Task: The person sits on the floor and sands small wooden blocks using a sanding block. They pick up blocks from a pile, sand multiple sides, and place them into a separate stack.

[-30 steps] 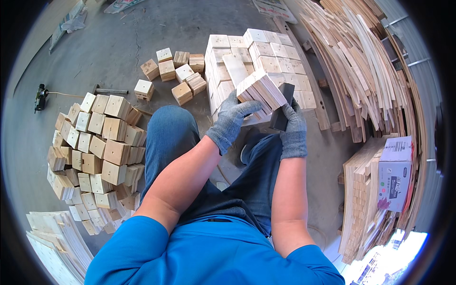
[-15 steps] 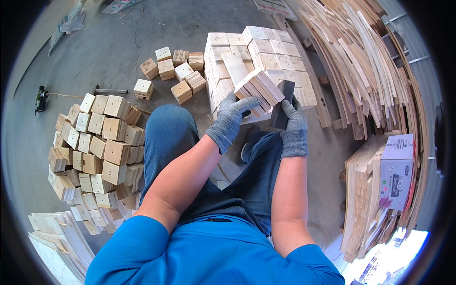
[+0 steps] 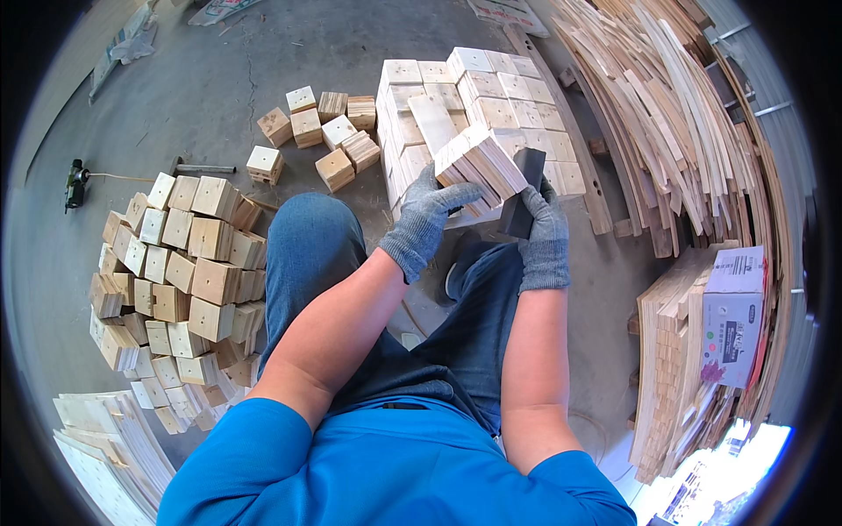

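Note:
My left hand, in a grey knit glove, is closed around the lower left side of a layered plywood block. The block is tilted, with its stacked layers showing on the side toward me. My right hand, gloved likewise, grips a black rectangular bar that stands close against the block's right side. Whether the bar touches the wood is hard to tell. Some fingers of both hands are hidden behind what they hold. Just beyond them rises a neat stack of pale wooden blocks, with a flat board on it.
A large heap of wooden blocks lies left of my knee, and several loose ones lie ahead. A green-black power tool with a hose sits far left. Long wood strips and a printed carton line the right.
The plywood block has turned slightly in my left hand, so a little more of its top face shows. My right hand and the black bar have hardly moved.

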Tool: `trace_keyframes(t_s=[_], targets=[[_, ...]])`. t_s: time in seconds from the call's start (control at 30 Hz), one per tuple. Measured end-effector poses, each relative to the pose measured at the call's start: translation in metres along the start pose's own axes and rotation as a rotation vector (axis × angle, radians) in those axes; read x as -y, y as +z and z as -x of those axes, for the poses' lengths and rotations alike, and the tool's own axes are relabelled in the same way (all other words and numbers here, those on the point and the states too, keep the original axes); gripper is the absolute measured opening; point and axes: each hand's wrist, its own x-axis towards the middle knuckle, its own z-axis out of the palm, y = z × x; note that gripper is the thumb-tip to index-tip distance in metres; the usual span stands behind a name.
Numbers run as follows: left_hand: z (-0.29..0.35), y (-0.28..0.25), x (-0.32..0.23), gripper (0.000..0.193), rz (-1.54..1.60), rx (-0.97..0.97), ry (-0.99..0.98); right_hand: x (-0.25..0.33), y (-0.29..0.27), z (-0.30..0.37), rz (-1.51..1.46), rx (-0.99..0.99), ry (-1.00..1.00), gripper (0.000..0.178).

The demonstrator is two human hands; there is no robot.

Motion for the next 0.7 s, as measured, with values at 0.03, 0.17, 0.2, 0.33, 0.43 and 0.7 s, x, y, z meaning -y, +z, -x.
trace_keyframes(t_s=[0.03, 0.17, 0.2, 0.33, 0.43, 0.7], targets=[[0.0006, 0.0004, -0.0009, 0.073, 0.004, 0.005, 0.004, -0.0008, -0.0008, -0.0008, 0.003, 0.000, 0.000, 0.057], [0.0020, 0.0012, -0.0020, 0.071, 0.042, 0.017, 0.021, -0.0035, -0.0028, -0.0031, -0.007, 0.003, -0.001, 0.058], [0.0023, 0.0016, -0.0028, 0.071, 0.037, 0.016, 0.020, -0.0028, -0.0024, -0.0030, -0.001, 0.005, 0.000, 0.058], [0.0021, 0.0010, -0.0030, 0.070, 0.026, 0.007, 0.026, -0.0008, -0.0009, -0.0023, 0.008, 0.013, 0.003, 0.057], [0.0017, 0.0007, -0.0036, 0.070, -0.004, 0.023, 0.026, -0.0009, -0.0012, -0.0024, 0.006, 0.011, 0.014, 0.056], [0.0015, 0.0008, -0.0033, 0.067, 0.035, 0.021, 0.025, -0.0023, -0.0027, -0.0040, -0.001, 0.027, 0.023, 0.055]])
